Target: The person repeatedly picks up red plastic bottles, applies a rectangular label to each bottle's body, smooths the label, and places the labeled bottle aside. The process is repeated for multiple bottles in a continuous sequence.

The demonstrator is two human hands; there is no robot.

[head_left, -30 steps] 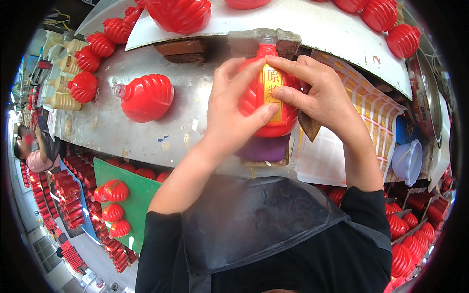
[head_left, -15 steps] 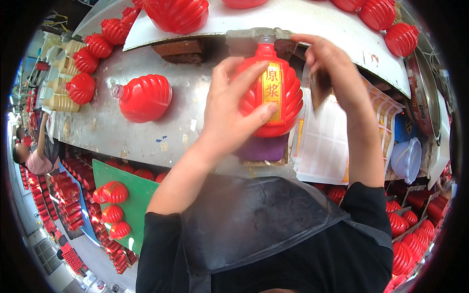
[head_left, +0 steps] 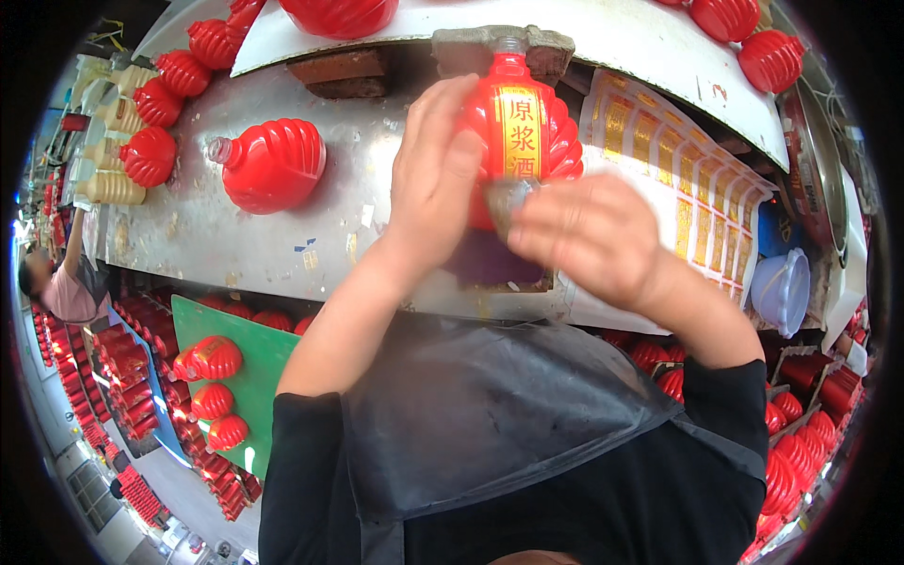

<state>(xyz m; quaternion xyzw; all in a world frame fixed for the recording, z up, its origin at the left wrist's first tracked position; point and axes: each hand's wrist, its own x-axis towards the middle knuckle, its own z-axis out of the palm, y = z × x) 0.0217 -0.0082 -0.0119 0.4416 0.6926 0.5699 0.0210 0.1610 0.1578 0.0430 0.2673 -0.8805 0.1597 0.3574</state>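
Observation:
A ribbed red bottle [head_left: 562, 151] lies in front of me, its clear neck pointing away from me. Down its upper face runs a gold label [head_left: 521, 132] with red writing. My left hand [head_left: 431, 179] holds the bottle's left side, fingers along it and thumb near the label. Pinched in my right hand [head_left: 603, 235], which is blurred, is a flat brownish scraper-like piece [head_left: 508, 200]; it meets the label's lower end. The neck rests at a grey cloth-wrapped support [head_left: 551, 42]. Purple cloth [head_left: 485, 259] shows under the bottle's near end.
Another red bottle [head_left: 276, 165] lies on the metal table [head_left: 169, 231] to the left. A sheet of gold labels [head_left: 692, 179] is at the right, near a pale bucket [head_left: 782, 292]. More red bottles line the white board [head_left: 650, 47]. A person [head_left: 71, 282] stands far left.
My right hand has come down from beside the neck to the label's lower end, bringing the scraper-like piece. The left hand's fingers have moved off the label to the bottle's side.

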